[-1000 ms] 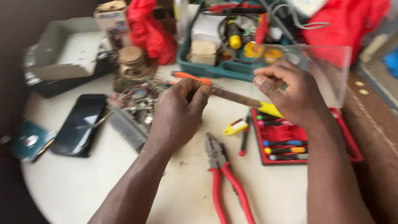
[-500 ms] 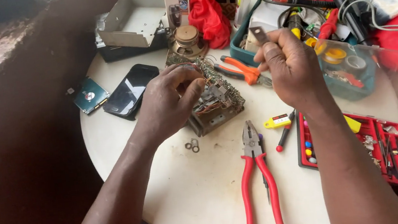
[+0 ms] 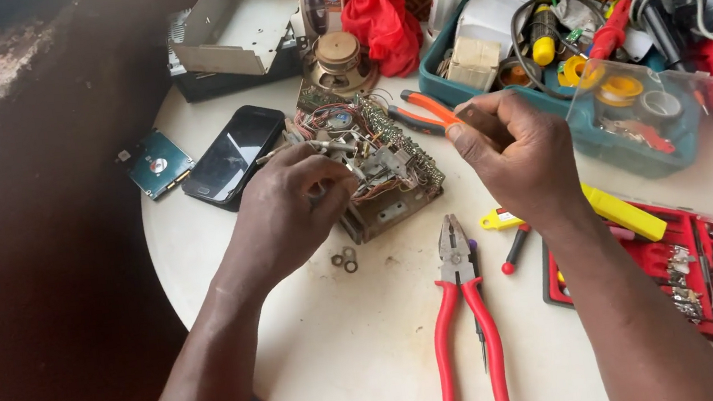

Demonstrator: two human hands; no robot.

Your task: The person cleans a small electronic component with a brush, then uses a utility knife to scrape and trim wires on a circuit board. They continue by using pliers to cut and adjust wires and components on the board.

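An opened electronic chassis [image 3: 380, 170] with wires and circuit boards sits mid-table. My left hand [image 3: 290, 213] rests on its left side, fingers curled over the metal frame and gripping it. My right hand [image 3: 518, 153] hovers just right of the chassis and pinches a small flat brownish metal piece [image 3: 475, 116] between thumb and fingers. Two small washers [image 3: 345, 260] lie on the table below my left hand. Red-handled pliers [image 3: 465, 323] lie in front of the chassis.
A black phone [image 3: 229, 157] and a small hard drive [image 3: 156, 162] lie at left. A grey metal cover [image 3: 231, 25], small speaker [image 3: 339, 59] and red cloth [image 3: 378, 7] stand behind. Orange cutters [image 3: 423, 113], a teal toolbox [image 3: 627, 117] and a red screwdriver tray [image 3: 701, 276] fill the right.
The view has shifted, so the table sits further left and closer. My right hand lowered the small metal piece slightly. My left hand stays on the chassis.
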